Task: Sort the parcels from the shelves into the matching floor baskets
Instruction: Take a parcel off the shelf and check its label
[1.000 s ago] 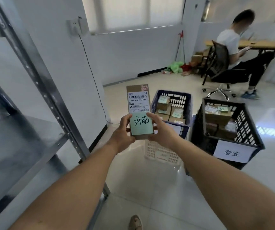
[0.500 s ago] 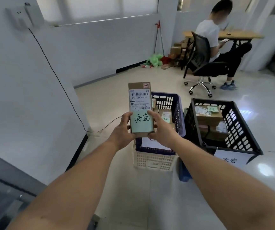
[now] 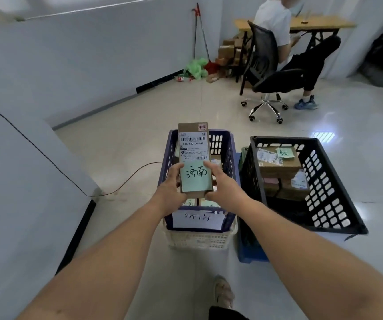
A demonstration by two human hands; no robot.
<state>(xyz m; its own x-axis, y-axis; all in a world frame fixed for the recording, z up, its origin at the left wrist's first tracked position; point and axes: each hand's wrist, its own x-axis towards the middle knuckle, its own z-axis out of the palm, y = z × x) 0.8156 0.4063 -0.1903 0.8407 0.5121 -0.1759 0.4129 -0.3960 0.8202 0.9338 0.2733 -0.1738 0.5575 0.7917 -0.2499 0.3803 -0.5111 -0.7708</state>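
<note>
We hold one parcel upright in front of us with both hands, right above the blue basket. Our left hand grips its lower left edge, thumb on the front. Our right hand grips the lower right edge the same way. The parcel is a slim brown carton with a white barcode label on its upper half and a green note with two handwritten characters on the lower half.

The blue basket stands on the floor, nested in a white basket. A white sign on its near wall carries blurred characters, and they seem to match the note's, though we cannot be sure. Below our hands, more cartons with green notes lie inside it.

Just beside it on the right stands a black basket holding a stack of brown boxes at its far end. The top one bears a white label and a green note.

A dark cable runs down the white wall at left and across the floor toward the blue basket. Our foot in a light shoe shows at the bottom edge.

Well apart, at the far side of the room, a person sits in a black swivel chair at a wooden bench, back turned to us. A pile of small cartons sits by the bench's left leg. Next to it there is a green bag on the floor and a red-handled tool leaning on the wall.
</note>
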